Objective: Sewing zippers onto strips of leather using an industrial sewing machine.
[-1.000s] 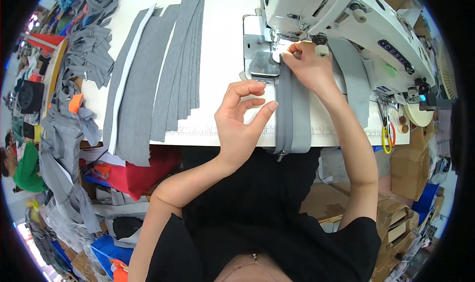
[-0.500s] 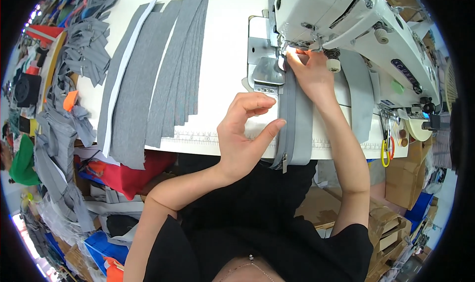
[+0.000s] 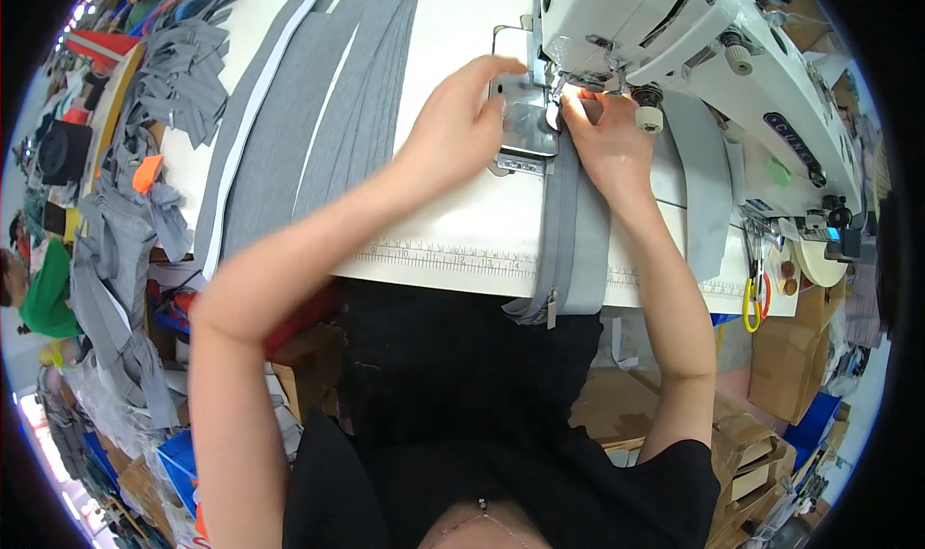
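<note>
A white sewing machine (image 3: 665,39) stands at the upper right of the table. Under its needle area runs a grey fabric strip (image 3: 588,250) with a grey zipper (image 3: 554,231) along it; the zipper's metal pull (image 3: 551,308) hangs at the table's front edge. My right hand (image 3: 615,144) has its fingers closed on the fabric strip beside the presser foot, the tips partly hidden by the machine. Over the left edge of the metal plate (image 3: 528,128) is my left hand (image 3: 458,125), fingers and thumb apart, with nothing seen in it.
Several grey fabric strips (image 3: 318,106) lie to the left, one white strip (image 3: 252,116) among them. Scissors with yellow and red handles (image 3: 754,294) lie at the right. A printed ruler (image 3: 453,255) runs along the front edge. Grey cloth piles (image 3: 178,77) stand beyond the table's left.
My left hand has moved up and away from above the zipper to the metal plate. My right hand stays by the presser foot. The view has shifted slightly.
</note>
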A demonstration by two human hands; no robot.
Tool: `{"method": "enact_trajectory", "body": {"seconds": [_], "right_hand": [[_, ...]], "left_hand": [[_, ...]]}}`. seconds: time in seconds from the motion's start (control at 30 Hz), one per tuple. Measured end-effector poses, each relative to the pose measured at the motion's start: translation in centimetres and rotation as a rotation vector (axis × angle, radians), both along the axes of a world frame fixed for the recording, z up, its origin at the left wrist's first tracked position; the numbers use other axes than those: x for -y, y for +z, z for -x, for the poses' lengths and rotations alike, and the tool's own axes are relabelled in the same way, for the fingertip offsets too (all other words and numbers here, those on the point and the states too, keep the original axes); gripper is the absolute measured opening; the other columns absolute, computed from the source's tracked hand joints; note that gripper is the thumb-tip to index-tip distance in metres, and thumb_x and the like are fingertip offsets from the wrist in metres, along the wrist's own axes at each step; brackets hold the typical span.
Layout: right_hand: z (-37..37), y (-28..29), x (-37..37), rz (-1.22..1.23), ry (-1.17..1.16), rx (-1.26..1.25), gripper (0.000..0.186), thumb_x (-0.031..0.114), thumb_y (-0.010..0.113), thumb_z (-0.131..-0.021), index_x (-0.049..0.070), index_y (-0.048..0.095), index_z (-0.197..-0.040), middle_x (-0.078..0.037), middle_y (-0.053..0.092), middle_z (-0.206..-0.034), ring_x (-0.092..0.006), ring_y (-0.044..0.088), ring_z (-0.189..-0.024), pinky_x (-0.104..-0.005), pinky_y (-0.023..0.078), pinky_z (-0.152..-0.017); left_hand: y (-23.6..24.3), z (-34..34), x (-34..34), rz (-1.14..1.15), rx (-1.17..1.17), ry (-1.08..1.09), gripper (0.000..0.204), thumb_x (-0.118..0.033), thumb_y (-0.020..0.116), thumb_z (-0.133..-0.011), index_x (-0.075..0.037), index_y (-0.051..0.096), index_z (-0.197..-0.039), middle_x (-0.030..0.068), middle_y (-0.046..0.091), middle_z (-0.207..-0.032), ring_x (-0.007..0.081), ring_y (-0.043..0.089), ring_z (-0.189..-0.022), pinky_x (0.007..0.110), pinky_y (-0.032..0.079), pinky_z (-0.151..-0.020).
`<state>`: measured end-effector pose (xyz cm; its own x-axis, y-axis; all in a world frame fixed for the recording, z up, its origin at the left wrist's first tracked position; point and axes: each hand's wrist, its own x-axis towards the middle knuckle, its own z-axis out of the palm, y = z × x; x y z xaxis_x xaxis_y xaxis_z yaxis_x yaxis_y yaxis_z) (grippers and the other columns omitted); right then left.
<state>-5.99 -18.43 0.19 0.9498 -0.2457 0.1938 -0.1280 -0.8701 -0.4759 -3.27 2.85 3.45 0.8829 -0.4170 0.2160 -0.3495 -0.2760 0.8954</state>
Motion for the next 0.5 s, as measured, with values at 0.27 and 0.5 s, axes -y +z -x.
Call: {"method": "enact_trajectory", "body": {"seconds": [0.27,0.5], "right_hand": [[0.0,-1.8,0.4,0.024,-0.067,0.072,0.046,0.050,0.070,-0.094,0.012,0.075,-0.118,-0.021,0.068,-0.121,-0.0383,0.059,-0.114,-0.0444,0.047,-0.099],[0.3,-0.5,-0.1,-0.127,-0.106,-0.021,0.050,0.050,0.065,-0.095,0.008,0.075,-0.118,-0.024,0.067,-0.131,-0.0465,0.041,-0.139,-0.0501,0.034,-0.118]], "left_hand": [[-0.8,-10.1,2.4,-0.719,0.407,-0.312,0.030,-0.006,0.051,-0.098,-0.008,0.064,-0.125,0.0099,0.071,-0.124,0.0304,0.068,-0.113,0.061,0.027,-0.123],[-1.3,-10.0,2.7,-0.807,0.530,-0.273,0.028,-0.007,0.051,-0.100,-0.010,0.064,-0.125,0.0073,0.064,-0.140,0.0310,0.058,-0.135,0.067,0.023,-0.123]]}}
